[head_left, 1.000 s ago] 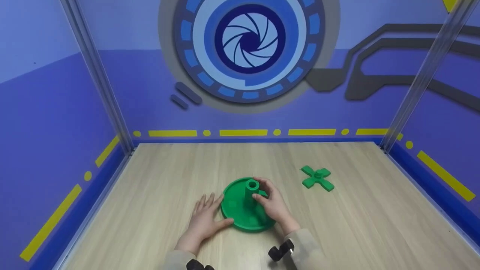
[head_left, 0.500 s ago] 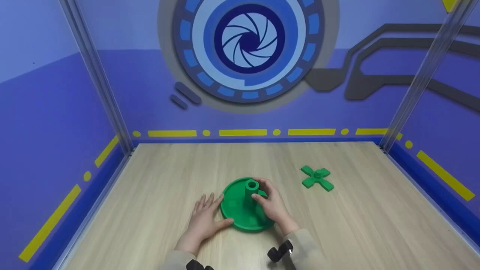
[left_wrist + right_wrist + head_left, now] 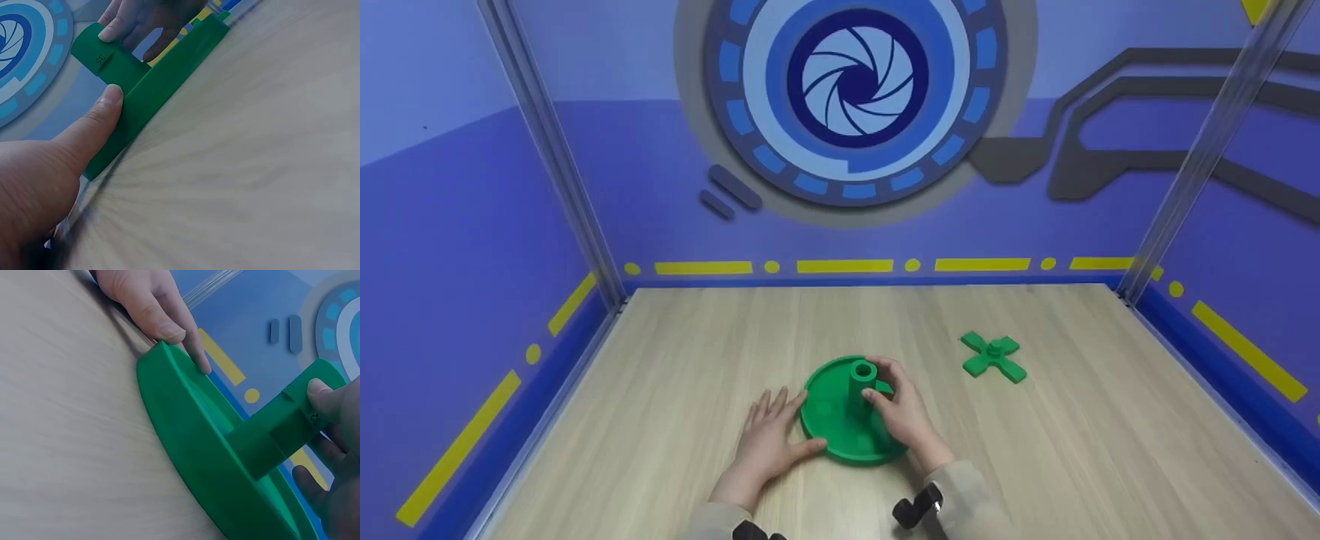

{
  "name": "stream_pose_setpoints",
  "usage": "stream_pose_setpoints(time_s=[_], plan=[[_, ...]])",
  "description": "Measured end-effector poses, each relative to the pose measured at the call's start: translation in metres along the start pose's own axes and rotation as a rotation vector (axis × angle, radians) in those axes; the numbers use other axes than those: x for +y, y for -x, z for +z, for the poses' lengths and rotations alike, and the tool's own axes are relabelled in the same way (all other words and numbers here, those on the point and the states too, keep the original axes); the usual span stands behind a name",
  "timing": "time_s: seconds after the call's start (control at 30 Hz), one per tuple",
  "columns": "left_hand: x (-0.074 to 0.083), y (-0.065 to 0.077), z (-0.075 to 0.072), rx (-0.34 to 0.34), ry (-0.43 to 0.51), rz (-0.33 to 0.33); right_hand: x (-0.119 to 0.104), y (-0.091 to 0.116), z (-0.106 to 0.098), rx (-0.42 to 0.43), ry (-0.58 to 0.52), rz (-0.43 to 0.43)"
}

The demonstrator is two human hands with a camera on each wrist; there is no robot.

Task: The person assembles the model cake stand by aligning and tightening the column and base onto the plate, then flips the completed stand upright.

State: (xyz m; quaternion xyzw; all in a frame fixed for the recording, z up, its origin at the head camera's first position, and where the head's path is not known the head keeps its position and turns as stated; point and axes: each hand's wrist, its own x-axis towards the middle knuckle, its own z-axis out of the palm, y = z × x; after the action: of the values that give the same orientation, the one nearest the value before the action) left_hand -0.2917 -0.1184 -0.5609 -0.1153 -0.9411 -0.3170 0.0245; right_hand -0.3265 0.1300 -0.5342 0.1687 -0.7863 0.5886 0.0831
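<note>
A shallow green round tray (image 3: 826, 412) with a raised rim lies on the wooden table. From its inside a thick green hollow tube (image 3: 859, 394) stands upright; the left wrist view shows a number on its side. My right hand (image 3: 910, 411) grips the upper part of this tube (image 3: 281, 433), thumb on the near side and fingers behind. My left hand (image 3: 771, 444) rests beside the tray's left side, fingers spread. Its thumb and forefinger touch the rim, and in the right wrist view that thumb sits on the rim's edge. The tube's foot is partly hidden by the rim in both wrist views.
To the right and farther back, a flat green cross-shaped piece (image 3: 994, 357) with a short central peg lies on the table (image 3: 697, 352). Blue printed walls (image 3: 840, 240) enclose the back and sides, with metal posts at the two rear corners.
</note>
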Motion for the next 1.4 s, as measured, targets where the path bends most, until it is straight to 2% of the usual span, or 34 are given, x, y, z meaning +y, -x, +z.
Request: stream_pose_setpoints(time_s=[0.23, 0.47, 0.73, 0.83, 0.93, 1.23, 1.4], plan=[[0.0, 0.002, -0.002, -0.001, 0.022, 0.002, 0.002, 0.0, 0.003, 0.003, -0.029, 0.016], [0.0, 0.002, -0.001, -0.006, 0.019, -0.004, 0.002, -0.001, -0.001, -0.011, -0.003, 0.038], [-0.001, 0.0, 0.0, -0.006, 0.017, -0.005, 0.001, -0.004, -0.016, -0.039, -0.076, -0.023], [-0.002, 0.001, 0.0, -0.004, 0.023, -0.007, 0.0, -0.005, -0.027, -0.021, -0.105, -0.046], [-0.002, 0.001, 0.0, -0.003, 0.029, -0.003, 0.001, -0.005, -0.042, 0.006, -0.111, -0.029], [-0.002, 0.0, 0.0, -0.013, 0.038, -0.005, 0.007, -0.007, -0.096, 0.12, -0.073, 0.065], [-0.002, -0.001, 0.001, -0.007, 0.031, 0.001, 0.015, -0.008, -0.129, 0.15, -0.045, 0.139]])
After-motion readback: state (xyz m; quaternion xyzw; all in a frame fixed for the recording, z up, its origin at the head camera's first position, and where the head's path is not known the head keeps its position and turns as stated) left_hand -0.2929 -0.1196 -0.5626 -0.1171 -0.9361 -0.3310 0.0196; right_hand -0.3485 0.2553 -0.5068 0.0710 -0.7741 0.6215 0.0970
